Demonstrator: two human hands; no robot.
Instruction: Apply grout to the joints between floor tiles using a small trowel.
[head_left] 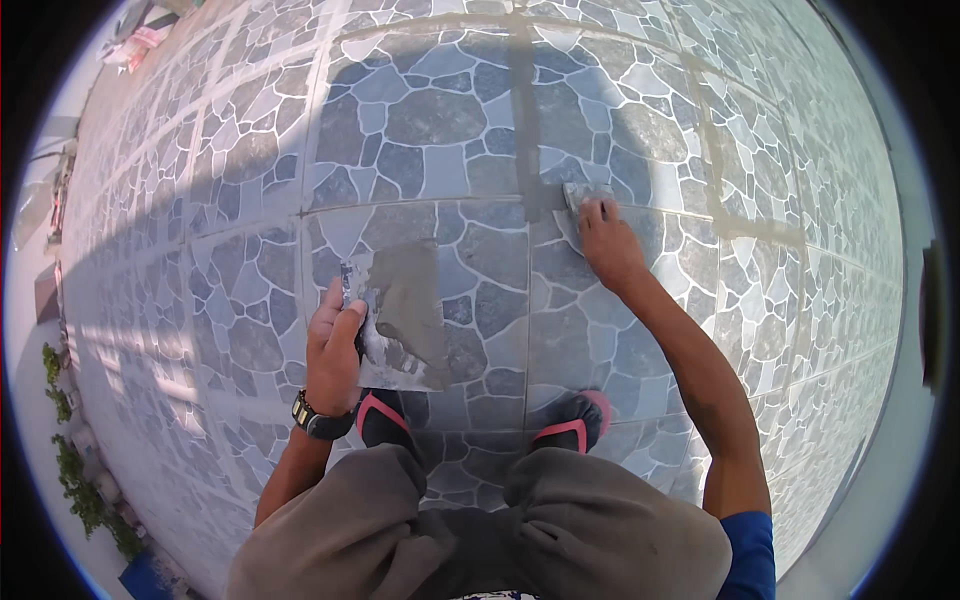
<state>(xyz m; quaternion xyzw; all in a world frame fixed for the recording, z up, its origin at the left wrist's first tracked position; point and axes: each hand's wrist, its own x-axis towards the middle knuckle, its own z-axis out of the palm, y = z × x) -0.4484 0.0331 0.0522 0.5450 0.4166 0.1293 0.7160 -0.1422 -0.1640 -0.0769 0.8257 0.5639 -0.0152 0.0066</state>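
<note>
Arm (700, 370) outstretched, right hand (607, 245) curled around probably a scraper (577, 191); left hand (334, 345), lower, clasped on a mortar-smeared plate (388, 358).

The floor tiles (615, 345) are patterned with irregular stone shapes in greys and blue-greys, outlined in white. The top centre is crossed by a dull brown-grey mortar band (524, 95). At centre left, a silver plate (388, 362) is smeared with matching grey mortar (405, 295). Near the bottom, brownish-grey trousers (620, 520), pink sandal straps (575, 428) and a dark blue sleeve (748, 550) are seen; the lower left is edged with green plants (82, 490).
</note>
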